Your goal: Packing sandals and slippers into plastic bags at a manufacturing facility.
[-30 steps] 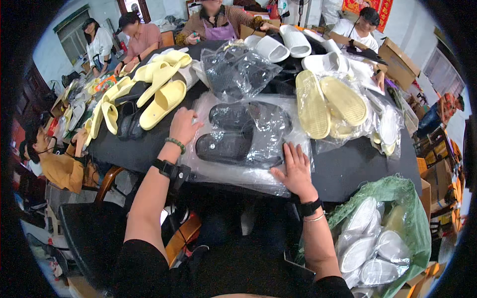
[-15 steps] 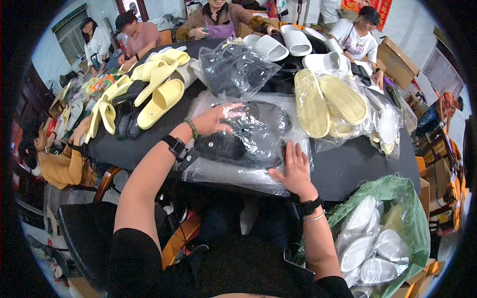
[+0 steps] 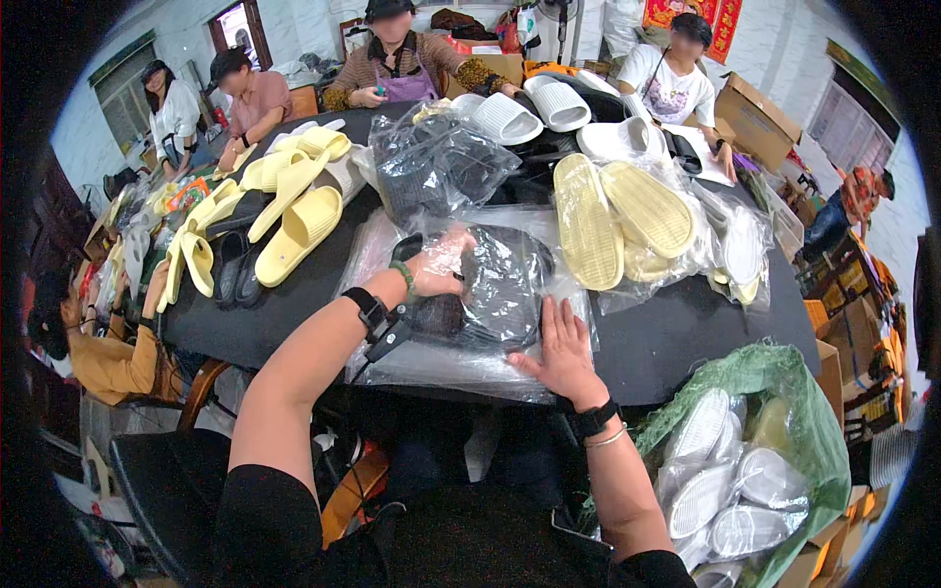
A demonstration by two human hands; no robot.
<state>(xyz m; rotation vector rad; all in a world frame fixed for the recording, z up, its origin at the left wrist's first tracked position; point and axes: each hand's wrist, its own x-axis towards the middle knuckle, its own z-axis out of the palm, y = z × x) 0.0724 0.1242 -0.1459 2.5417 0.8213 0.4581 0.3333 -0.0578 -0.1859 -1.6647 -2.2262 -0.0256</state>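
A pair of black slippers (image 3: pixel 500 284) lies in a clear plastic bag on the dark table, in front of me. My left hand (image 3: pixel 439 267) reaches over the bag's left part, fingers bent down and closed on one black slipper; its fingertips are partly lost against the dark slipper and shiny film. At the bag's lower right edge, my right hand (image 3: pixel 567 355) rests flat with fingers stretched out, holding nothing. Under this bag is a stack of flat clear plastic bags (image 3: pixel 441 365).
Bagged yellow slippers (image 3: pixel 627 211) lie to the right, bagged black ones (image 3: pixel 431 162) beyond. Loose yellow slippers (image 3: pixel 299 235) are piled left, white ones (image 3: pixel 559 103) at the back. A green sack (image 3: pixel 818 441) of bagged slippers stands lower right. Several people sit around the table.
My left hand's fingers have gone from spread on the bag to bent down over the slipper. My right hand stays flat by the bag's edge. The whole view has shifted slightly.
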